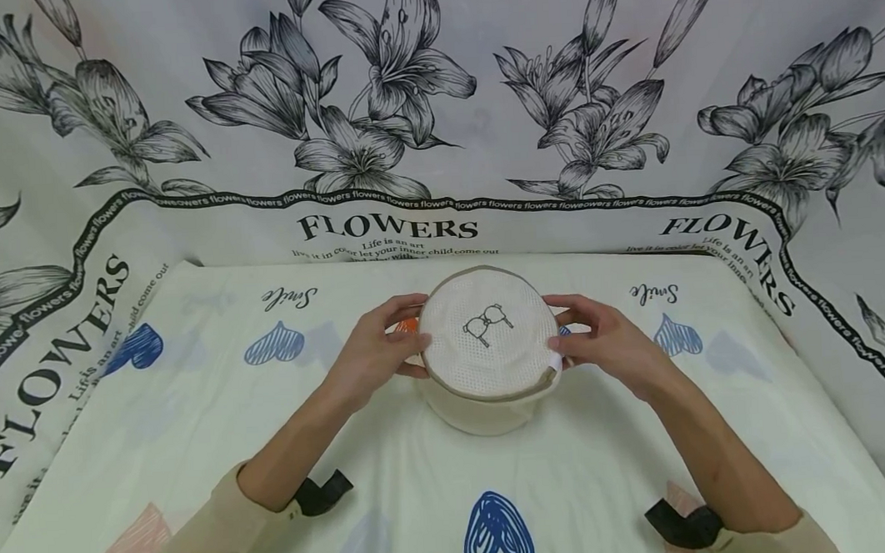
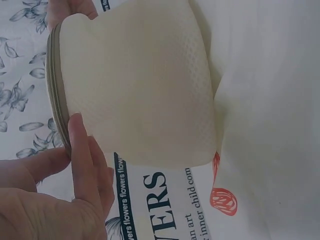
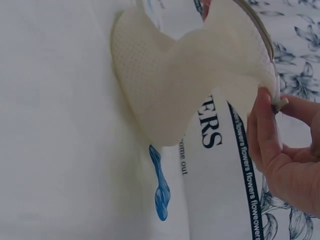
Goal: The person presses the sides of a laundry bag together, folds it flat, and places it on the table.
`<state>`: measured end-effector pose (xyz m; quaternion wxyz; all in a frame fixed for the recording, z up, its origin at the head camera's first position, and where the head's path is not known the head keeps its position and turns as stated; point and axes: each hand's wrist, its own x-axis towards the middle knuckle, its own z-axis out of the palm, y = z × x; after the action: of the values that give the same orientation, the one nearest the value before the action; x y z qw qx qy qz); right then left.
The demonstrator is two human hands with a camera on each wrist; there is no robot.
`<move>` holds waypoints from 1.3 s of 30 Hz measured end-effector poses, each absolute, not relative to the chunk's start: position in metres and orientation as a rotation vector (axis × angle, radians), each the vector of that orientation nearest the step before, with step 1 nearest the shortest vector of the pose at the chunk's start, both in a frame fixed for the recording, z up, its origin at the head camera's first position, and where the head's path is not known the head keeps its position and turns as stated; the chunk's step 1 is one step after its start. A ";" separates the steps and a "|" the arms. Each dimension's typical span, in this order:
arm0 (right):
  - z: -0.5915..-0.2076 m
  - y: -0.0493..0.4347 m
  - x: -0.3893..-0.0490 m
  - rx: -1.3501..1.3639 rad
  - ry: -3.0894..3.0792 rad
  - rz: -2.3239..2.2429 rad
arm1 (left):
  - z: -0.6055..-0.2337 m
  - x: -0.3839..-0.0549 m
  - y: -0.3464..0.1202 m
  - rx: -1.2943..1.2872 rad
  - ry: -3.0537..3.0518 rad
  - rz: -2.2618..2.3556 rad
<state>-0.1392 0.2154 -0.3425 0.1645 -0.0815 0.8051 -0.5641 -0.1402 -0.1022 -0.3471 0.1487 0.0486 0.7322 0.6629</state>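
Observation:
A round, off-white mesh laundry bag (image 1: 492,366) with a small black line drawing on its lid stands at the far middle of the table. My left hand (image 1: 374,347) pinches the rim on the left side, its thumb on the lid and its fingers beneath. On the opposite side, the thumb and fingers of my right hand (image 1: 607,335) grip the rim close to a zipper pull (image 3: 281,104). A grey-beige zipper (image 2: 57,90) runs along the rim, closed where the left wrist view shows it. In the right wrist view the soft side wall (image 3: 150,75) dents inward.
A white cloth with printed hearts (image 1: 498,531) covers the table. Behind it hangs a flower-printed curtain (image 1: 407,166), meeting the table's back edge just beyond the bag. Black straps (image 1: 322,493) circle both wrists near the sleeves.

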 end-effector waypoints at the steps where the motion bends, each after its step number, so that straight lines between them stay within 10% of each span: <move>1: -0.344 0.215 -0.139 -0.226 2.283 -1.615 | -0.348 -0.140 -0.102 0.141 2.110 1.888; 39: -0.379 0.214 -0.136 -0.244 2.245 -1.553 | -0.368 -0.148 -0.100 0.159 2.384 1.502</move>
<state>-0.1363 0.2136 -0.3788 0.1989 -0.0872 0.8027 -0.5554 -0.1484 -0.0995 -0.3679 0.1589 0.0555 0.8340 0.5254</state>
